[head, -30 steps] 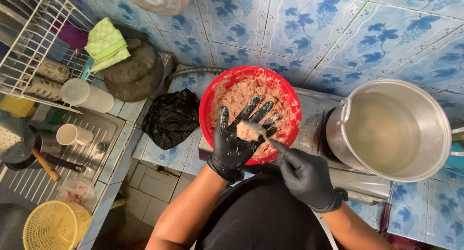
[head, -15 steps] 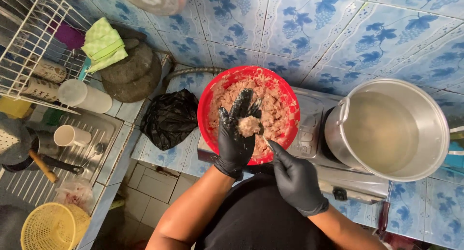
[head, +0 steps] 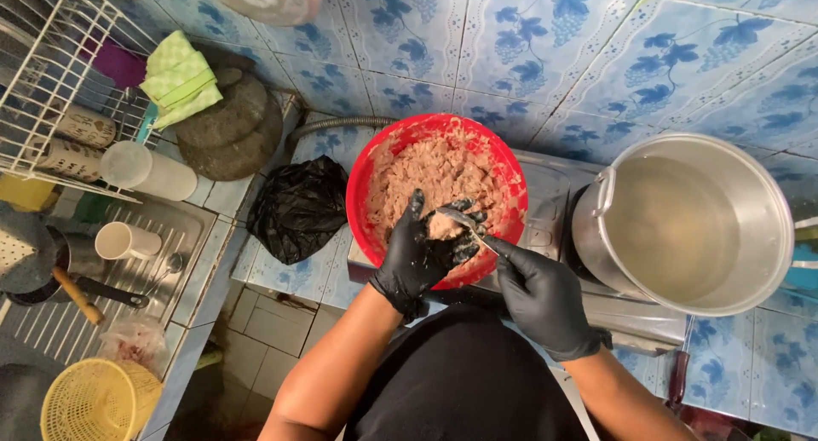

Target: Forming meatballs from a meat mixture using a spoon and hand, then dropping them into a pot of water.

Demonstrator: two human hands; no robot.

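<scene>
The person stood close to the table, black shirt (head: pixel 464 381) at the bottom of the view, both arms reaching forward in black gloves. The right hand (head: pixel 538 294) was closed around the handle of a spoon (head: pixel 467 226), its forefinger laid along the handle, the bowl of the spoon pressed against a lump of mince (head: pixel 443 226). The left hand (head: pixel 423 252) was cupped, fingers curled halfway, holding that lump in its palm over the near rim of a red bowl (head: pixel 509 172). The bowl was filled with pale pink meat mix (head: pixel 430 172) and sat on a steel stove (head: pixel 545 228).

Just right of the bowl, on the same stove, stood a big steel pot (head: pixel 682 224) holding cloudy water. Left of the bowl, touching the tiled table, lay a crumpled black bag (head: pixel 298 207).

Further left, a sink (head: pixel 170 236) held a white cup (head: pixel 123 241) and a dark pan with a wooden handle (head: pixel 72 292). A yellow basket (head: pixel 98 400) sat at the lower left corner. Beyond the bag, stone mortar pieces (head: pixel 230 130) lay stacked, with a green cloth (head: pixel 179 83) beside them and a white wire rack (head: pixel 51 83) holding cups. Blue-patterned wall tiles (head: pixel 554 57) rose behind everything.
</scene>
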